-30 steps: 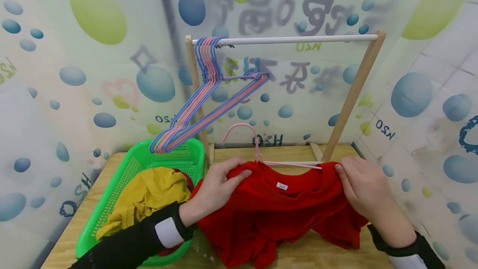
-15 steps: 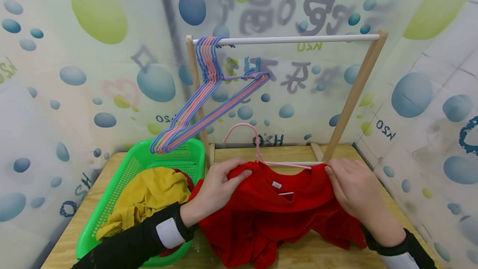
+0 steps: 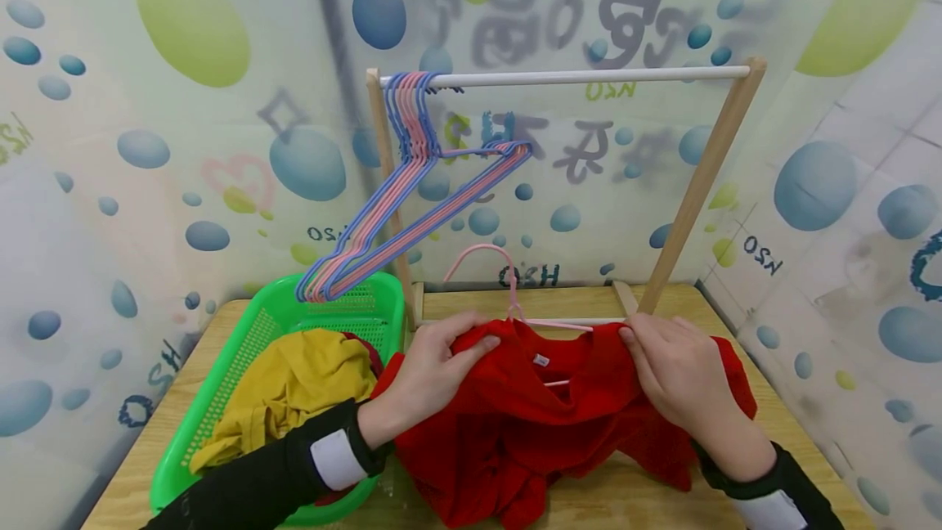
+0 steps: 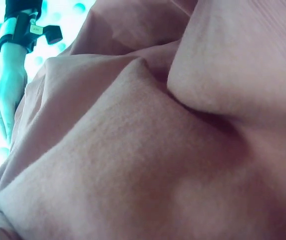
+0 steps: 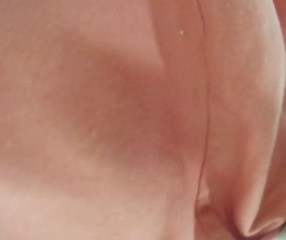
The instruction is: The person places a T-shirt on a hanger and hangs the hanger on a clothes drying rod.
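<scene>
A red shirt (image 3: 515, 424) is spread between both hands in the head view, its collar and small white label facing up. My left hand (image 3: 434, 375) pinches it at the left shoulder by the neckline. At the opposite shoulder my right hand (image 3: 677, 375) pinches the cloth with thumb and fingers. A pink hanger (image 3: 513, 285) sits inside the shirt; its hook and part of an arm stick out of the neck opening, and the rest is hidden by cloth. Close-up shirt fabric (image 4: 118, 150) fills most of the left wrist view, and cloth (image 5: 108, 110) covers the right wrist view.
A wooden rack with a white rail (image 3: 589, 77) stands behind the shirt. Several blue and pink hangers (image 3: 412, 162) hang at its left end. Below them a green basket (image 3: 199, 407) holds a yellow garment (image 3: 294, 387) and some dark red cloth. A patterned curtain surrounds the wooden table (image 3: 140, 485).
My right hand has moved left along with its side of the shirt, narrowing the neckline. Less of the hanger's arm shows above the collar. The left hand has hardly moved.
</scene>
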Demonstrator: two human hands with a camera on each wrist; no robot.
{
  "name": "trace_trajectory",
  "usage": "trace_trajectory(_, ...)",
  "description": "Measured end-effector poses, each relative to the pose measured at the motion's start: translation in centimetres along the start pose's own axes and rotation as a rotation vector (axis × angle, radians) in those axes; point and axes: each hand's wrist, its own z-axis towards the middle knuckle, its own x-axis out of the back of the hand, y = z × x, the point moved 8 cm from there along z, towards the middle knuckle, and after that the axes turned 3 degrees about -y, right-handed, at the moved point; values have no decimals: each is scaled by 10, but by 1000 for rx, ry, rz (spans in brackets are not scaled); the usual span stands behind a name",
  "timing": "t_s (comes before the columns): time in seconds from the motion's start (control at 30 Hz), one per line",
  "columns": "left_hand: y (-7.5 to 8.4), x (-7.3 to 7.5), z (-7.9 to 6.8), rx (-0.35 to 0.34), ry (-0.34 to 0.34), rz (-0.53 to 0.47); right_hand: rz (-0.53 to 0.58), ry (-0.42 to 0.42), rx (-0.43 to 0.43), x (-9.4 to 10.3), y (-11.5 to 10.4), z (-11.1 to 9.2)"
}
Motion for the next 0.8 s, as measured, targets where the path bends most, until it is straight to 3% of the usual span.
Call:
trace_trajectory(0.3, -1, 1, 0, 7, 7, -33, 20, -16, -3, -4, -4, 2)
trace_trajectory(0.8, 0, -3, -1, -3, 9, 0, 52, -30, 15, -11, -15, 3)
